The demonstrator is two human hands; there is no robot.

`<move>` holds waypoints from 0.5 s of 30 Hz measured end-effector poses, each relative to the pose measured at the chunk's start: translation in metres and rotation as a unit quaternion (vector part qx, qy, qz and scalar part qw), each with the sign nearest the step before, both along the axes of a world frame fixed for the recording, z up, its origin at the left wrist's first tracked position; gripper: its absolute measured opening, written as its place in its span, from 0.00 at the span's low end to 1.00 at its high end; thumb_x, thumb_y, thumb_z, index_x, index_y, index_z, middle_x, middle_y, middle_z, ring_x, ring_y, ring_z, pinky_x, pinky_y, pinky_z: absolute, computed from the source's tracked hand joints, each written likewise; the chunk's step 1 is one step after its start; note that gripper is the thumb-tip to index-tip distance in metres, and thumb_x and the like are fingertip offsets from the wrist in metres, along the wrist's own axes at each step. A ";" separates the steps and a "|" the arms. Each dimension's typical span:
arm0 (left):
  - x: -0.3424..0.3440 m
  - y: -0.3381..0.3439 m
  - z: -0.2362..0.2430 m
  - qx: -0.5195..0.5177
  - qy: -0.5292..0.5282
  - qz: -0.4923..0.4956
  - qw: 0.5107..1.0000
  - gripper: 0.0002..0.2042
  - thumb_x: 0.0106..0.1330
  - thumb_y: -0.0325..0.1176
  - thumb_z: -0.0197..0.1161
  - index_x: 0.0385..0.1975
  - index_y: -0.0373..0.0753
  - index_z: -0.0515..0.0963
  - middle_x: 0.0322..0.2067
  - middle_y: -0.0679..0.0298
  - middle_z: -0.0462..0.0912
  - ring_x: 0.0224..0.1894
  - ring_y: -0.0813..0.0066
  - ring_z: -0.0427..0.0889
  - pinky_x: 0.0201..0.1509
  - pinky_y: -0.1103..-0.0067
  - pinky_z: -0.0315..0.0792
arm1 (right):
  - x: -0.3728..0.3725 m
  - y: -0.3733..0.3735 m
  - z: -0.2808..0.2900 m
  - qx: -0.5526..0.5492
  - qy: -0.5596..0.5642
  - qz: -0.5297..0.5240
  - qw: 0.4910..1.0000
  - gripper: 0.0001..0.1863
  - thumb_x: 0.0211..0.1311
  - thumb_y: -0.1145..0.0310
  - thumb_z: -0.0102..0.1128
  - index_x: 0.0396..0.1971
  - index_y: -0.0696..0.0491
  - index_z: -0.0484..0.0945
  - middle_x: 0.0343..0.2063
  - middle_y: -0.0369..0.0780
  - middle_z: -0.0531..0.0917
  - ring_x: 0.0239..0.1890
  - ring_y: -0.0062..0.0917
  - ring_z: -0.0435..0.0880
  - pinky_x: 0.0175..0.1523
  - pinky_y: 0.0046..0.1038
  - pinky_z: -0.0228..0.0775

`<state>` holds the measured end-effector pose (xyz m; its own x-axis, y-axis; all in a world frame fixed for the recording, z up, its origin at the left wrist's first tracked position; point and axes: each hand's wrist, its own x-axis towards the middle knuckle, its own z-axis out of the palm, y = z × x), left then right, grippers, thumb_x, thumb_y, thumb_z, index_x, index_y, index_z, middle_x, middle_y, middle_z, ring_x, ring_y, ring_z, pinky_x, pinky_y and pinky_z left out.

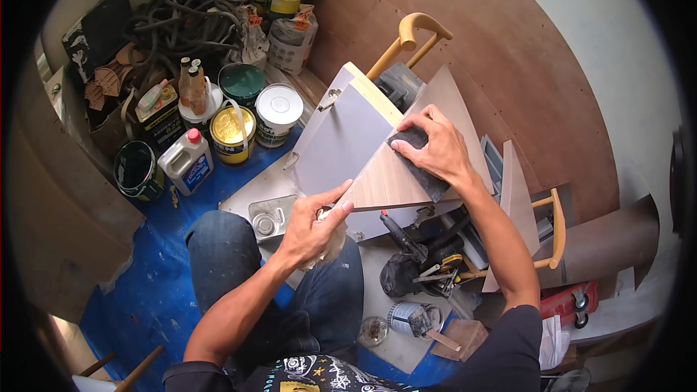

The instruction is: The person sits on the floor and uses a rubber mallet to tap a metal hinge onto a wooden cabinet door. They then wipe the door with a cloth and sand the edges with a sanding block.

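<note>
A wood-grain laminated panel [385, 180] sits tilted in front of me, its pale inner side and metal hinges facing left. My right hand [444, 147] presses a dark grey sheet that looks like sandpaper [422, 174] against the wood-grain face, near the upper edge. Its fingers curl over the sheet's top end. At the panel's near left corner, my left hand [314, 226] grips the edge between thumb and fingers. Bunched in that same hand is a cream-coloured rag [332, 248], partly hidden by the palm.
Paint tubs [279, 112], a white jug [186, 162] and bottles crowd the left on blue sheeting [163, 276]. A metal tin [270, 216] lies by my knee. Tools [421, 268] and an open can [414, 317] are below the panel. Behind stands a wooden chair [401, 36].
</note>
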<state>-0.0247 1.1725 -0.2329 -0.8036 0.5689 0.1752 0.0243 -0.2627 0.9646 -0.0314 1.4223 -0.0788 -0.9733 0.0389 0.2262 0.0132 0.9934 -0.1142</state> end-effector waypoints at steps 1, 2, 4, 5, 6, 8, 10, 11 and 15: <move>0.001 0.000 -0.002 0.001 0.001 -0.001 1.000 0.24 0.72 0.38 0.65 0.63 0.31 0.76 0.55 0.48 0.85 0.57 0.71 0.81 0.64 0.75 0.71 | 0.004 -0.002 -0.005 -0.003 0.015 0.030 0.999 0.15 0.51 0.55 0.76 0.38 0.45 0.88 0.40 0.38 0.81 0.42 0.37 0.86 0.48 0.38 0.79; 0.002 -0.001 -0.003 0.001 0.002 -0.002 1.000 0.24 0.72 0.38 0.65 0.63 0.31 0.76 0.55 0.48 0.85 0.58 0.70 0.81 0.65 0.75 0.70 | 0.005 -0.003 -0.005 0.001 0.013 0.022 1.000 0.15 0.51 0.55 0.76 0.38 0.45 0.88 0.40 0.39 0.81 0.42 0.38 0.86 0.48 0.38 0.79; 0.002 -0.001 -0.001 0.006 0.000 -0.004 1.000 0.24 0.72 0.38 0.65 0.63 0.31 0.76 0.56 0.47 0.84 0.60 0.68 0.81 0.66 0.74 0.69 | 0.006 -0.003 -0.003 0.010 0.008 0.008 1.000 0.15 0.51 0.55 0.76 0.37 0.45 0.88 0.40 0.39 0.81 0.43 0.38 0.86 0.48 0.38 0.79; 0.002 0.000 0.000 0.011 0.001 -0.006 1.000 0.24 0.72 0.38 0.64 0.63 0.31 0.76 0.56 0.47 0.84 0.60 0.68 0.80 0.67 0.74 0.69 | 0.006 -0.002 -0.003 0.009 0.010 0.005 1.000 0.15 0.51 0.55 0.76 0.37 0.45 0.88 0.40 0.39 0.81 0.43 0.38 0.86 0.48 0.38 0.79; 0.002 0.000 0.000 0.010 -0.001 -0.009 1.000 0.23 0.73 0.37 0.64 0.63 0.31 0.76 0.57 0.47 0.84 0.61 0.67 0.80 0.67 0.73 0.69 | 0.006 0.001 -0.003 0.008 0.012 0.001 1.000 0.15 0.51 0.55 0.75 0.37 0.45 0.88 0.40 0.39 0.81 0.43 0.38 0.85 0.48 0.38 0.79; 0.003 0.001 -0.001 0.008 -0.005 -0.012 1.000 0.23 0.73 0.37 0.64 0.63 0.30 0.75 0.57 0.46 0.83 0.62 0.66 0.80 0.68 0.73 0.68 | 0.006 0.004 -0.004 0.004 0.015 -0.004 1.000 0.15 0.50 0.55 0.75 0.37 0.45 0.88 0.40 0.39 0.81 0.43 0.38 0.85 0.48 0.38 0.78; 0.003 0.001 -0.003 0.006 -0.006 -0.008 1.000 0.23 0.73 0.37 0.64 0.63 0.30 0.75 0.57 0.46 0.83 0.61 0.66 0.80 0.68 0.73 0.68 | 0.006 -0.002 -0.005 0.001 0.001 0.006 1.000 0.15 0.51 0.55 0.75 0.36 0.45 0.88 0.40 0.39 0.81 0.42 0.38 0.85 0.48 0.39 0.78; 0.003 0.000 -0.003 0.004 -0.007 -0.008 1.000 0.23 0.73 0.37 0.64 0.63 0.30 0.75 0.57 0.47 0.83 0.61 0.66 0.80 0.68 0.73 0.68 | 0.004 -0.003 -0.002 0.005 -0.002 0.000 1.000 0.15 0.51 0.55 0.75 0.36 0.45 0.88 0.40 0.39 0.81 0.42 0.38 0.85 0.48 0.39 0.78; 0.003 0.003 -0.006 0.008 0.024 0.008 1.000 0.23 0.74 0.37 0.62 0.65 0.31 0.75 0.51 0.54 0.87 0.54 0.74 0.81 0.63 0.76 0.70 | 0.004 -0.002 -0.001 0.009 -0.004 0.008 1.000 0.15 0.51 0.55 0.75 0.36 0.44 0.88 0.40 0.38 0.80 0.42 0.37 0.86 0.47 0.39 0.78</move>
